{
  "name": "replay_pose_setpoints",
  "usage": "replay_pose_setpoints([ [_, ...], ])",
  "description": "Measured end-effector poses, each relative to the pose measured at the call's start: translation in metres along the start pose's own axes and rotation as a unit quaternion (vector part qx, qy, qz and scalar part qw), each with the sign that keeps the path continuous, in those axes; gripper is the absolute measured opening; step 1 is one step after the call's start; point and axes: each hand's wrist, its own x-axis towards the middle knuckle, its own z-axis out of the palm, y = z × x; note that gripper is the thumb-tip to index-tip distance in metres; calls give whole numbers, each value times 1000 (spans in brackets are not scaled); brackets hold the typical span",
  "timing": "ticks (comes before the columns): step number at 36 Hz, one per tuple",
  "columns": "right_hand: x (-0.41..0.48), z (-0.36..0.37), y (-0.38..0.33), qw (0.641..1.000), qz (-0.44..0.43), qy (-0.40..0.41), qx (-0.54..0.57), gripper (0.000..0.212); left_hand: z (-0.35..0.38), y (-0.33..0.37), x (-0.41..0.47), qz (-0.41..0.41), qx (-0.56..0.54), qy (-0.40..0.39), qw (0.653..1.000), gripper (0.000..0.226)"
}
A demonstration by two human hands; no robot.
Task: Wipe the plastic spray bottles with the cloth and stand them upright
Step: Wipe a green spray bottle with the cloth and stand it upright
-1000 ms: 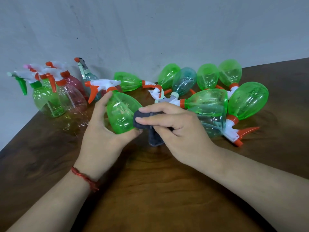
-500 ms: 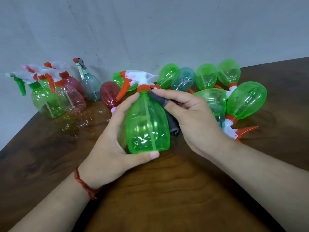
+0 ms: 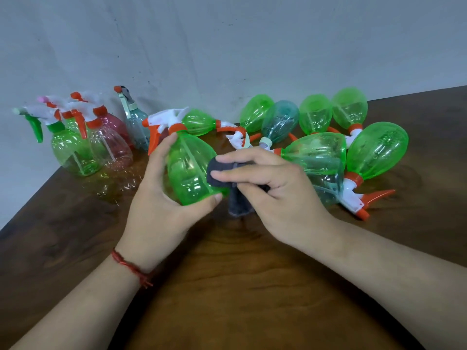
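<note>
My left hand [image 3: 159,205] grips a green spray bottle [image 3: 188,170] with a white and orange trigger head, held above the table and tilted to the left. My right hand [image 3: 275,195] holds a dark grey cloth [image 3: 225,173] and presses it against the bottle's right side, with the cloth's end hanging below. Several upright bottles [image 3: 75,150], green, clear, pink and teal, stand at the back left. Several green bottles and a teal one [image 3: 279,121] lie on their sides at the back right.
The brown wooden table [image 3: 227,286] meets a pale wall [image 3: 227,46] behind the bottles. Its left edge runs diagonally toward me. A lying green bottle [image 3: 376,150] points its orange trigger toward the right front.
The held bottle turned from lying sideways to upright, then tilted left. My right hand slid the cloth from the bottle's neck down onto its right side.
</note>
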Motion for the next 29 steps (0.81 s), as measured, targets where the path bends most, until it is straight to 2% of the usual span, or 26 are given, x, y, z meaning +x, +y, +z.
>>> replay_pose_setpoints([
  [6,-2,3,-2,999,-20,-14,-27,39,-1,-6,0,-36,-19,12,999,107],
  [13,8,-2,3,996,69,29,54,39,6,8,-7,0,-24,-63,998,109],
  [16,14,-6,4,982,105,35,156,35,6,15,-10,12,-42,-95,995,111],
  [18,16,-7,1,949,153,41,273,30,5,21,-14,10,-73,-118,990,112],
  [20,17,-8,1,926,178,45,331,28,6,27,-17,8,-104,-130,986,112],
  [25,19,-14,3,928,193,69,310,27,9,27,-14,12,-64,-163,985,118],
  [29,17,-10,6,936,190,56,292,29,8,25,-13,20,-44,-182,982,116],
])
